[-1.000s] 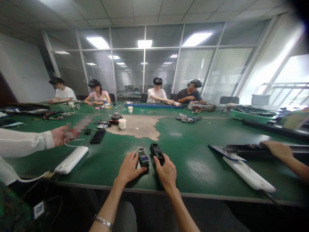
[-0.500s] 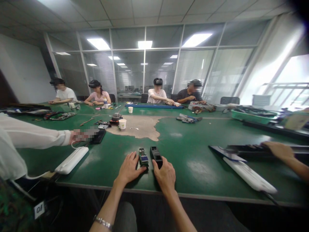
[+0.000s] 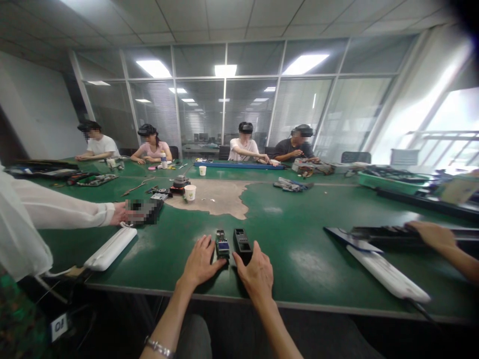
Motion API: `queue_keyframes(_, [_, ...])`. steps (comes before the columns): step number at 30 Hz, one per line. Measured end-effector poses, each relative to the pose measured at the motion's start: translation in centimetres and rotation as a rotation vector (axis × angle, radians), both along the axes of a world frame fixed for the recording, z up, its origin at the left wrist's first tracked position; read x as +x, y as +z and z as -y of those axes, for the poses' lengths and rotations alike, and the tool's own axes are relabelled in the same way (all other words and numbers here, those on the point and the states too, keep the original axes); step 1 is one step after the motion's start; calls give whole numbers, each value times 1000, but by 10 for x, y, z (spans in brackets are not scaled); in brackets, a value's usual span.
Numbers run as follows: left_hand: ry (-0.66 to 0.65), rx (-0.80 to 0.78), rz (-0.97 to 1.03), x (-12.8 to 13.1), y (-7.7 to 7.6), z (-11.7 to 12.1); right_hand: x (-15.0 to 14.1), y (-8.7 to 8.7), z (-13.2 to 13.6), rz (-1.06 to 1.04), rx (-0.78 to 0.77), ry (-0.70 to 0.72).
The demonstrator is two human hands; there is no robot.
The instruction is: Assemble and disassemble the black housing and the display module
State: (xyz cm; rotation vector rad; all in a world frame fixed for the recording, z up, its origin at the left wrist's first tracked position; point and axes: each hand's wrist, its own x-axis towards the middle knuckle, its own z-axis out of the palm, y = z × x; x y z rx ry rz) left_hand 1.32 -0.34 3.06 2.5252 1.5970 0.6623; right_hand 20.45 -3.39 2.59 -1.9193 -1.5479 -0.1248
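Observation:
My left hand rests on the green table with its fingers stretched along the left side of a small circuit board. The board carries a little blue screen, and my left thumb lies at its near end. Right of it lies a long black plastic housing with several openings in its face. Around the near end of that housing my right hand is spread, thumb on the left and fingers on the right. Both parts lie flat, side by side with a narrow gap.
White power strips lie left and right. A co-worker's sleeve reaches in from the left over a dark device; another person's hand holds a long black part at right. Paper cup and gloves sit farther back.
My right hand has loosened around the black housing, its thumb and fingers now farther from the sides. My left hand has barely moved. The co-worker's sleeve at left has shifted right.

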Motion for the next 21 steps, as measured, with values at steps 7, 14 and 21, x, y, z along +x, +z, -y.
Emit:
queue_keyframes(7, [8,-19,1,-1,-1,-1,-1,2,0,1,-24,2])
queue_keyframes(14, [2,-25,18,-2,-3,-1,-3,11,-2,-37,-51,7])
queue_keyframes(21, [4,-14,37,-3,-4,-1,-24,46,-5,-182,29,61])
